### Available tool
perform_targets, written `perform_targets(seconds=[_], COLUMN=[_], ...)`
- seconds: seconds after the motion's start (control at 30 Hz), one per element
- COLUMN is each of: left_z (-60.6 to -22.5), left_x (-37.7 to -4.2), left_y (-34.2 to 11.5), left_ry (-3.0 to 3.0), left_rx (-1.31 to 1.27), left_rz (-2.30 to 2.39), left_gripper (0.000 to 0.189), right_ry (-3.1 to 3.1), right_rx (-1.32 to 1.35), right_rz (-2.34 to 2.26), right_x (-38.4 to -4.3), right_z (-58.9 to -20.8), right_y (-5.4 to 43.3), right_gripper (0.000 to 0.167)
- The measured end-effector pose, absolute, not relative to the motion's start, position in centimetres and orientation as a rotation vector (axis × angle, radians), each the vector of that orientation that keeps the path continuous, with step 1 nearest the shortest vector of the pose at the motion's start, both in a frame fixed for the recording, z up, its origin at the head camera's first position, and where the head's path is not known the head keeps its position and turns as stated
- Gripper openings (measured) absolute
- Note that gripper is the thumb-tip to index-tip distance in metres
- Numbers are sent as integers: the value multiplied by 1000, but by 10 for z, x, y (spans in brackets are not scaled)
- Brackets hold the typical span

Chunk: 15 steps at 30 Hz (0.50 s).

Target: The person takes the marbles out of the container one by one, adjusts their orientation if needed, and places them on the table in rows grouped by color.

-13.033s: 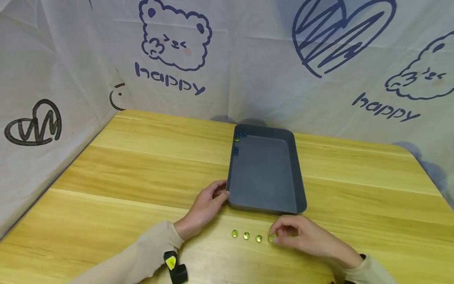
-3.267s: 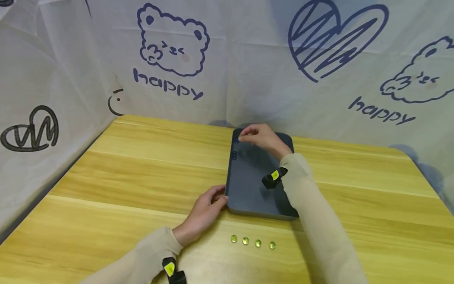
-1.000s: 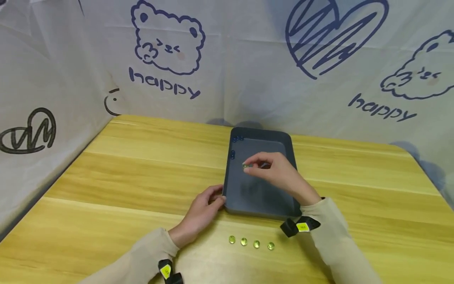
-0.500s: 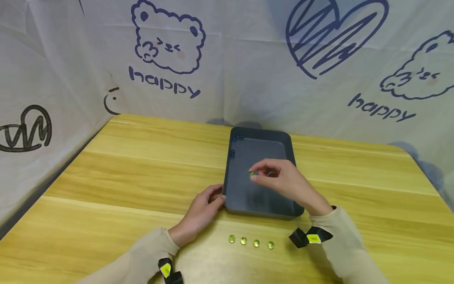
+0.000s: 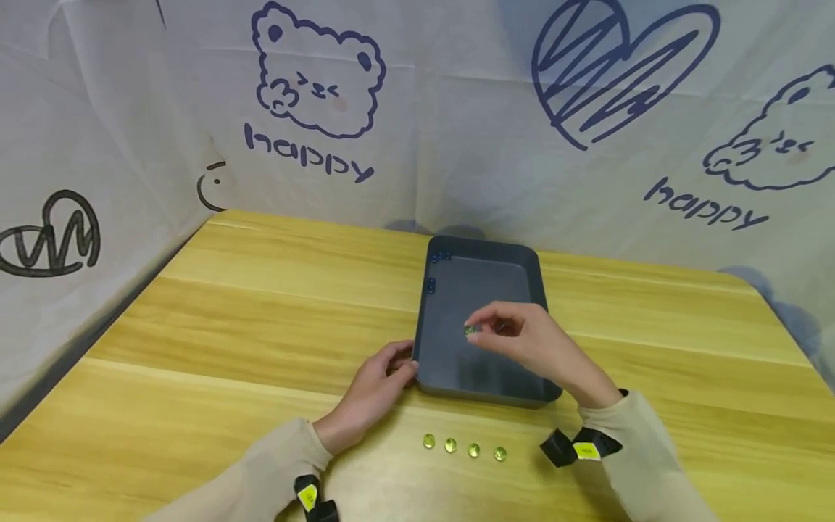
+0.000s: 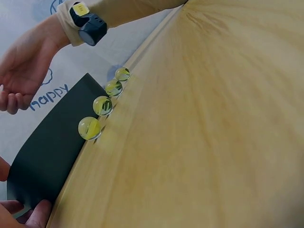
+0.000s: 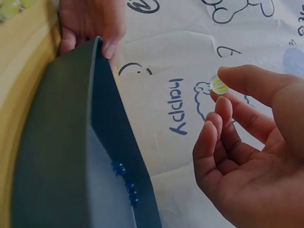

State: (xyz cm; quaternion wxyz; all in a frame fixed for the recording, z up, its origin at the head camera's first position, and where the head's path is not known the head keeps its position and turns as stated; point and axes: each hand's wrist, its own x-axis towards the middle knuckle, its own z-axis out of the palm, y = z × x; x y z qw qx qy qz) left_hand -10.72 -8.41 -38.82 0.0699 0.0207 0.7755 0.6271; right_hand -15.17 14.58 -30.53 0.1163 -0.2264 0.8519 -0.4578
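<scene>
My right hand pinches a clear glass marble with a yellow swirl between thumb and index finger, above the near half of the dark grey tray. My left hand holds the tray's left wall close to its near corner; in the right wrist view its thumb lies over the rim. Several blue marbles lie inside against the tray's left wall and far left corner. On the table in front of the tray, several yellow-swirled marbles stand in a spaced row.
The wooden table reaches back to a white cloth with blue drawings, which also hangs along the left side. Each wrist wears a black camera on a strap.
From setting a marble at the row's right end, my right hand reached into the tray's far left corner, picked up the yellow-swirled marble there and drew it nearer. My left hand stays at the tray.
</scene>
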Motion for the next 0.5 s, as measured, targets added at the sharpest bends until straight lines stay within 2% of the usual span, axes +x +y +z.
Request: perform_targets(seconds=[0.5], left_z=[-383], left_x=[-105], left_y=[-83], left_ry=[2312], left_rx=[58], left_rz=[1902], left_gripper=[42], right_ry=[2444], right_rx=[-585], right_rz=[-1297], right_x=[-133], right_z=[-311], right_y=[171], right_gripper=[25])
